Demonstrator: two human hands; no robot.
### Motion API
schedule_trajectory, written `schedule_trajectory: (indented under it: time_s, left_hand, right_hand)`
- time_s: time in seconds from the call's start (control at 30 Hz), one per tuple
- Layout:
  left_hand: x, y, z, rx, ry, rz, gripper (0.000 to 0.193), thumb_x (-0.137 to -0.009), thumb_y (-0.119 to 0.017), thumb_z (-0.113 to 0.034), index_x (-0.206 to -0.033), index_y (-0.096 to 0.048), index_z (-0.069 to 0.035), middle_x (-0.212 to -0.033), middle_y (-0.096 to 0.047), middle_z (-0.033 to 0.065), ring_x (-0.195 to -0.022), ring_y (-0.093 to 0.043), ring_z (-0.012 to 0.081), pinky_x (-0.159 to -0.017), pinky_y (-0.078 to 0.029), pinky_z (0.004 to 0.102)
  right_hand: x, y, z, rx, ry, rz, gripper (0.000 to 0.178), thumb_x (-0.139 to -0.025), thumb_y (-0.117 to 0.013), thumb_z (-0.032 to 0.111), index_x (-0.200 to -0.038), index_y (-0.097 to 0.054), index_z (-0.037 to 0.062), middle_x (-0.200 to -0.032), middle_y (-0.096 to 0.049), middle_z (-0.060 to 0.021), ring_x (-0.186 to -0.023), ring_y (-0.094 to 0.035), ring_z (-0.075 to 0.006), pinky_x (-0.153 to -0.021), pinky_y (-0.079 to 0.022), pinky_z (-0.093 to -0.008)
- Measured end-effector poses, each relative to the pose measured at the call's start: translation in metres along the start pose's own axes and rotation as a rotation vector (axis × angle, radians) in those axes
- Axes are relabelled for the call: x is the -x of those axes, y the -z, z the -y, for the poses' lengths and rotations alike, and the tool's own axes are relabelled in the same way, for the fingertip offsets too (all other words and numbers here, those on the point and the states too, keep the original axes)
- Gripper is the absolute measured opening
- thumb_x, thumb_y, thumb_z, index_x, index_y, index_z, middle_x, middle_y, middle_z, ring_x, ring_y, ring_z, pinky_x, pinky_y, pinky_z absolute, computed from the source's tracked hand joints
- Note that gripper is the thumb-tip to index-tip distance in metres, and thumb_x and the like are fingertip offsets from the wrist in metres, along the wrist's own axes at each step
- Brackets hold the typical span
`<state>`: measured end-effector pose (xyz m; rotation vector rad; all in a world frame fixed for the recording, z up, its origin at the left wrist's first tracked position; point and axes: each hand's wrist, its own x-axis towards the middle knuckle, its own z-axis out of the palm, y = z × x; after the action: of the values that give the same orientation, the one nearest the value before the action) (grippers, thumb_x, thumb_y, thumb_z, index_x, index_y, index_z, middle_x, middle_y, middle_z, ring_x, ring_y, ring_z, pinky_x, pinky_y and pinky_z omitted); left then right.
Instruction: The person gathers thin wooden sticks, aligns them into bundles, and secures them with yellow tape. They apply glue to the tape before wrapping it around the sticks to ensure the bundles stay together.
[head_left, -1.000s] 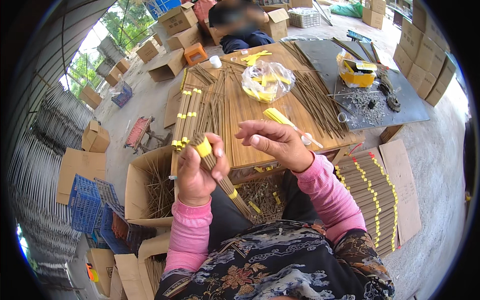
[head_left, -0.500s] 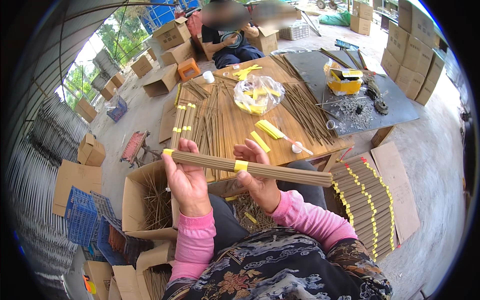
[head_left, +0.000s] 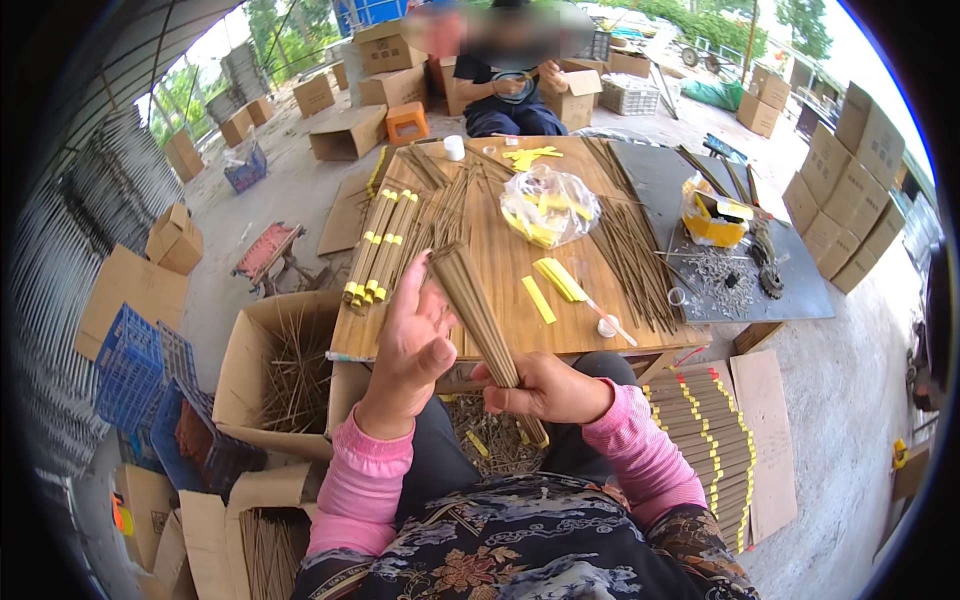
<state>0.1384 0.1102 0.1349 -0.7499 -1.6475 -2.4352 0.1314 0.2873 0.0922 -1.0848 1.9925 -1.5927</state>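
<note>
My right hand [head_left: 555,388] is closed round the lower part of a bundle of thin brown sticks [head_left: 470,305], which looks like incense. The bundle tilts up and to the left, away from me. My left hand [head_left: 405,350] is open beside its upper end, fingers spread and palm facing it; I cannot tell whether it touches. Beyond the left hand, several yellow-banded bundles [head_left: 383,245] lie on the wooden table [head_left: 580,340]. To the right are yellow paper strips [head_left: 560,280] and a small white pot [head_left: 608,325] with a brush across it.
A clear bag of yellow strips [head_left: 548,205] sits mid-table, with loose sticks [head_left: 635,260] to its right. Banded bundles [head_left: 700,430] are stacked low on my right. A carton of sticks [head_left: 235,375] stands at my left. Across the table sits another person [head_left: 512,90].
The bundle has swung from lying across both hands to a steep tilt. My right hand now grips it lower down, and my left hand no longer supports its end from below.
</note>
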Motion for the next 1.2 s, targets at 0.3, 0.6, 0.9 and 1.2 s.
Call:
schedule_trajectory:
  time_s: [0.3,0.6,0.9,1.2]
  left_hand:
    - [-0.012,0.017,0.008,0.310,-0.006,-0.202,0.035,-0.085,-0.055,-0.013,-0.117,-0.046,-0.002,-0.065,-0.047,0.0014,-0.055,-0.046,0.0095,-0.051,-0.041,0.0240]
    - [-0.023,0.038,0.002,0.462,0.142,-0.108,0.021,-0.082,-0.060,-0.012,-0.100,-0.052,-0.003,-0.052,-0.039,-0.0029,-0.041,-0.039,0.0065,-0.042,-0.037,0.0216]
    - [-0.021,0.024,0.003,0.397,0.006,-0.232,0.053,-0.080,-0.064,-0.020,-0.120,-0.037,0.002,-0.068,-0.050,0.0026,-0.056,-0.050,0.0094,-0.050,-0.043,0.0221]
    - [0.005,0.017,0.012,0.212,0.280,-0.094,0.045,-0.078,-0.065,-0.015,-0.110,-0.044,0.007,-0.053,-0.043,-0.0014,-0.043,-0.042,0.0072,-0.043,-0.037,0.0220]
  right_hand:
    - [-0.041,-0.037,-0.029,-0.267,0.017,-0.088,0.021,-0.082,-0.059,0.016,-0.093,-0.050,0.0008,-0.067,-0.054,0.0008,-0.056,-0.052,-0.0085,-0.054,-0.045,-0.0220]
    - [-0.047,-0.047,-0.013,-0.412,-0.292,-0.066,0.024,-0.084,-0.059,0.025,-0.078,-0.049,0.0044,-0.052,-0.042,0.0038,-0.041,-0.038,-0.0039,-0.037,-0.032,-0.0204]
    - [-0.047,-0.047,-0.017,-0.267,-0.199,-0.172,0.019,-0.083,-0.059,0.021,-0.077,-0.051,0.0045,-0.054,-0.044,0.0045,-0.042,-0.040,-0.0036,-0.039,-0.033,-0.0202]
    - [-0.040,-0.050,-0.020,-0.393,-0.197,-0.114,0.008,-0.080,-0.058,0.011,-0.082,-0.052,0.0058,-0.058,-0.048,0.0036,-0.046,-0.043,-0.0033,-0.041,-0.034,-0.0197]
